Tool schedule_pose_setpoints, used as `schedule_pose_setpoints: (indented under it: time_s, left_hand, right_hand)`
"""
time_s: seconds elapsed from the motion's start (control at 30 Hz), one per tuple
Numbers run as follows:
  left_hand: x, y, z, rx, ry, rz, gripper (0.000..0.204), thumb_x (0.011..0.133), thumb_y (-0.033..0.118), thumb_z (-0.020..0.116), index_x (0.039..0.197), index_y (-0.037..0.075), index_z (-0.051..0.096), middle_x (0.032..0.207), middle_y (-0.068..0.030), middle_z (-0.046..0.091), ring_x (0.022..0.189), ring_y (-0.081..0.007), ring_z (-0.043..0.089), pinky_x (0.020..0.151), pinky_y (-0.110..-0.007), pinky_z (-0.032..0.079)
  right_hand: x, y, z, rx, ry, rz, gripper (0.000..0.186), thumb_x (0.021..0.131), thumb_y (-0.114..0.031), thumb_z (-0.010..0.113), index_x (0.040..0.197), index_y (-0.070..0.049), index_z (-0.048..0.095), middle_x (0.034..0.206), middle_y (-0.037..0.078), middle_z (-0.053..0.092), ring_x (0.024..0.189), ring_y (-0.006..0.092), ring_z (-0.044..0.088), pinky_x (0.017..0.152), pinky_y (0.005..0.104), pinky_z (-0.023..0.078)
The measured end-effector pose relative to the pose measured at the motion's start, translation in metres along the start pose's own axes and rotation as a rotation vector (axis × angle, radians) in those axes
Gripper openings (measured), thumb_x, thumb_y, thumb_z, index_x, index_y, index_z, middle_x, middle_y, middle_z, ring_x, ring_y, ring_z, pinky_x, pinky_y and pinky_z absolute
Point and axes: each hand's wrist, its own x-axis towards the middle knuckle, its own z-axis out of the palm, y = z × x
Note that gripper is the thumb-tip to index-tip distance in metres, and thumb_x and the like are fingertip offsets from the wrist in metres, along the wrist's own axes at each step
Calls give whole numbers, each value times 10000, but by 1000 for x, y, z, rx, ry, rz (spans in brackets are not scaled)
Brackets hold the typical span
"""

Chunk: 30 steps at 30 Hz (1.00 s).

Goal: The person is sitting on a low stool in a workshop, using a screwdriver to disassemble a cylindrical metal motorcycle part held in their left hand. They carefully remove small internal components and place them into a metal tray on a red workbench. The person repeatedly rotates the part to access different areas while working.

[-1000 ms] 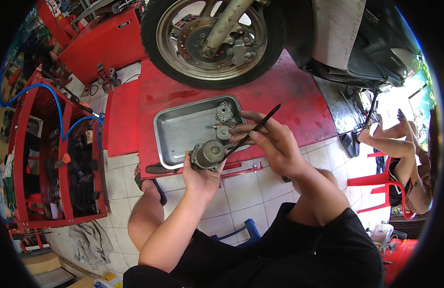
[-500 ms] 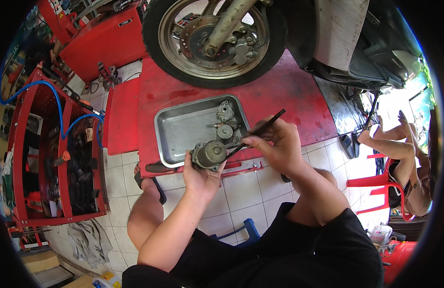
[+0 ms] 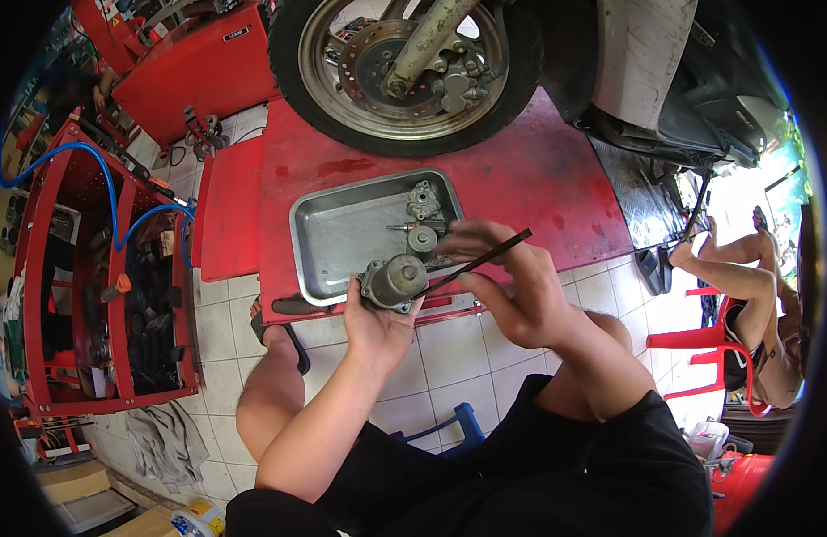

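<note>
My left hand (image 3: 375,333) is wrapped round the underside of a grey cylindrical metal housing (image 3: 394,277) with a bolted flange. My right hand (image 3: 531,300) grips a thin dark rod (image 3: 447,277) between thumb and fingers, its other fingers raised and blurred. The rod's lower end is at the housing's right side; whether they touch is unclear. Behind them a steel tray (image 3: 328,246) holds a cast metal part (image 3: 422,200) and a round part with a shaft (image 3: 421,238).
A motorbike wheel (image 3: 404,134) stands on the red platform (image 3: 556,201). A red cart (image 3: 46,268) with a blue hose (image 3: 115,206) is left, a blue stool (image 3: 467,430) below me. Another person's bare legs (image 3: 726,273) and a red chair (image 3: 682,340) are at right.
The rod's upper end has dropped, so it lies at a flatter slant. My right hand has shifted slightly down and its free fingers have lifted apart. My left hand still holds the housing.
</note>
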Motion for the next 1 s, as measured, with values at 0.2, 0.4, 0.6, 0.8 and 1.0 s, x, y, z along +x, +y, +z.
schedule_pose_setpoints:
  time_s: [0.2, 0.4, 0.6, 0.8, 1.0]
  left_hand:
    - [-2, 1, 1, 5, 23, 14, 593, 1063, 476, 237, 1402, 36, 446, 1383, -180, 541, 1285, -348, 531, 1165, -496, 353]
    - [2, -2, 0, 9, 9, -4, 596, 1065, 473, 225, 1402, 34, 445, 1384, -186, 539, 1277, -347, 536, 1158, -505, 355]
    - [5, 3, -10, 21, -14, 3, 609, 1064, 478, 212, 1397, 24, 444, 1365, -187, 548, 1255, -366, 546, 1147, -515, 377]
    - [4, -1, -6, 12, -8, -4, 609, 1062, 483, 218, 1395, 28, 450, 1371, -181, 547, 1275, -355, 531, 1140, -505, 386]
    - [-2, 2, -1, 10, 4, -1, 600, 1066, 471, 213, 1397, 29, 448, 1394, -174, 535, 1301, -343, 515, 1161, -511, 369]
  right_hand:
    - [-10, 3, -11, -68, -150, -13, 326, 855, 100, 649, 1159, 44, 545, 1035, 149, 729, 926, 260, 746, 776, 329, 585]
    - [0, -5, 6, 25, 46, 3, 303, 838, 63, 705, 1110, 28, 577, 962, 130, 732, 873, 248, 749, 735, 318, 584]
    - [-7, 0, -16, -119, -189, -25, 308, 863, 76, 655, 1157, 38, 574, 985, 142, 729, 918, 293, 737, 785, 341, 581]
    - [-3, -2, 5, -29, -17, -48, 270, 825, 26, 739, 1069, 27, 622, 936, 143, 723, 831, 279, 741, 705, 329, 583]
    - [-7, -5, -15, -142, -210, 69, 287, 872, 88, 632, 1155, 52, 602, 1035, 171, 715, 944, 287, 733, 831, 332, 574]
